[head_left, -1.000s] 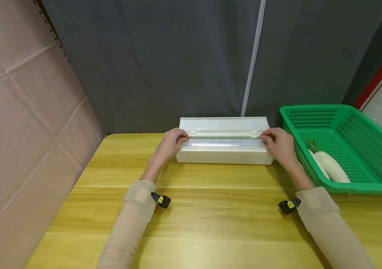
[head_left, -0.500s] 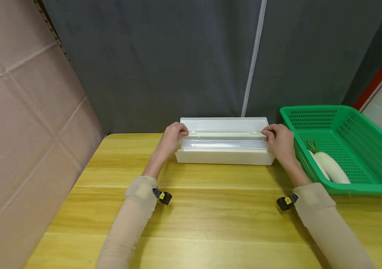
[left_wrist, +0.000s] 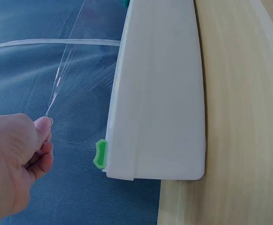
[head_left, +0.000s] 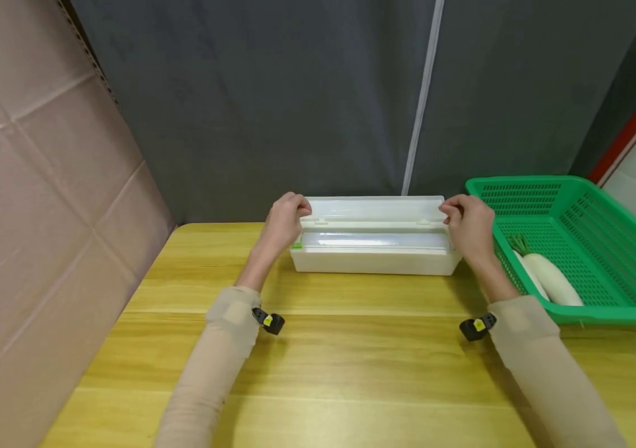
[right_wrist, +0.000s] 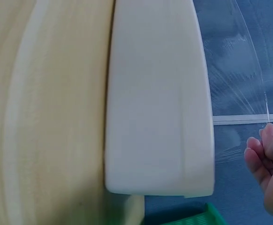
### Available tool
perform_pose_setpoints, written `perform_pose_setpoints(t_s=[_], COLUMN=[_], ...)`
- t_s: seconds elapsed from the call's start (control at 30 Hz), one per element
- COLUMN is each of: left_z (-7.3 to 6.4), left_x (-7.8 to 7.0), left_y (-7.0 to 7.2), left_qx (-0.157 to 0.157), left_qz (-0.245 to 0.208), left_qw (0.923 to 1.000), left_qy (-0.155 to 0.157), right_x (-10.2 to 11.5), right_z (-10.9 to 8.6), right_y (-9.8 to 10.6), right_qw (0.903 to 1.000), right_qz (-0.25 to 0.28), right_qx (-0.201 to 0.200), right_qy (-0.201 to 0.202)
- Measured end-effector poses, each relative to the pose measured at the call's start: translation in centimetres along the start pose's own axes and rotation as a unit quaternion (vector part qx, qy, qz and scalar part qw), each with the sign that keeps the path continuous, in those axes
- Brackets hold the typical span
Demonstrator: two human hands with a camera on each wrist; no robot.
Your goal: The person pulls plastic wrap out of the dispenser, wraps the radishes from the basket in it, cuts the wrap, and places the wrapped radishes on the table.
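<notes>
A white cling film dispenser box stands at the table's far edge, its lid raised at the back. My left hand pinches one corner of the clear cling film between thumb and finger, above the box's left end. Over the right end, the other corner is pinched by my right hand. In both wrist views the film stretches as a thin transparent sheet between the hands and the box. A green slider shows at the box's left end.
A green plastic basket stands to the right, close to my right hand. White radishes with short green tops lie in it. Behind the wooden table hangs a dark grey curtain. A pale cloth covers the left side.
Both hands have risen from the box's opening and spread slightly apart, drawing the cling film up with them. The green slider at the left end has come into view.
</notes>
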State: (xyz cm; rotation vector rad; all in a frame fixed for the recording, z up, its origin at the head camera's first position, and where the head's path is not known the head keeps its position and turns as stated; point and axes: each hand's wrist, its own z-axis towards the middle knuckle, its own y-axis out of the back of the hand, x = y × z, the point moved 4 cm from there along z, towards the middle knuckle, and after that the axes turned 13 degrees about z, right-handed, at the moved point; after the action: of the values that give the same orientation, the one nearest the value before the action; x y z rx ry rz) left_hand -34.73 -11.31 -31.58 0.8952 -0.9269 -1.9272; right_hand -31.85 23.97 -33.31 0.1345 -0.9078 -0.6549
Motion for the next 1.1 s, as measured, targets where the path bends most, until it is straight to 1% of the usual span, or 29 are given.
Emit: perform_pose_setpoints(t_s=[0.17, 0.33, 0.5, 0.6, 0.73, 0.97, 1.1], left_z=[0.4, 0.9, 1.5, 1.8, 2.1, 3.0, 3.5], left_x=[-0.4, -0.8, -1.1, -1.4, -1.7, -2.1, -2.3], left_y=[0.8, 1.9, 2.9, 3.5, 4.3, 5.6, 6.4], left_qx=[-0.025, -0.042, -0.049, -0.053, -0.061, -0.080, -0.089], left_qz=[0.008, 0.019, 0.021, 0.022, 0.023, 0.023, 0.027], left_qw=[0.9996, 0.9988, 0.9984, 0.9981, 0.9976, 0.9961, 0.9952], left_qy=[-0.009, -0.017, -0.018, -0.023, -0.025, -0.029, -0.029], right_x=[0.6, 1.4, 2.5, 3.1, 3.7, 4.5, 5.1], right_z=[0.6, 1.2, 1.9, 2.4, 3.1, 4.3, 4.9], right_y=[0.4, 0.8, 1.2, 1.6, 2.0, 2.6, 3.0], right_qw=[0.9996, 0.9985, 0.9965, 0.9960, 0.9958, 0.9917, 0.9909], right_qz=[-0.002, 0.003, -0.002, -0.006, -0.009, -0.010, -0.001], right_qx=[-0.017, -0.031, -0.050, -0.059, -0.061, -0.072, -0.074], right_qy=[0.024, 0.046, 0.067, 0.067, 0.068, 0.106, 0.112])
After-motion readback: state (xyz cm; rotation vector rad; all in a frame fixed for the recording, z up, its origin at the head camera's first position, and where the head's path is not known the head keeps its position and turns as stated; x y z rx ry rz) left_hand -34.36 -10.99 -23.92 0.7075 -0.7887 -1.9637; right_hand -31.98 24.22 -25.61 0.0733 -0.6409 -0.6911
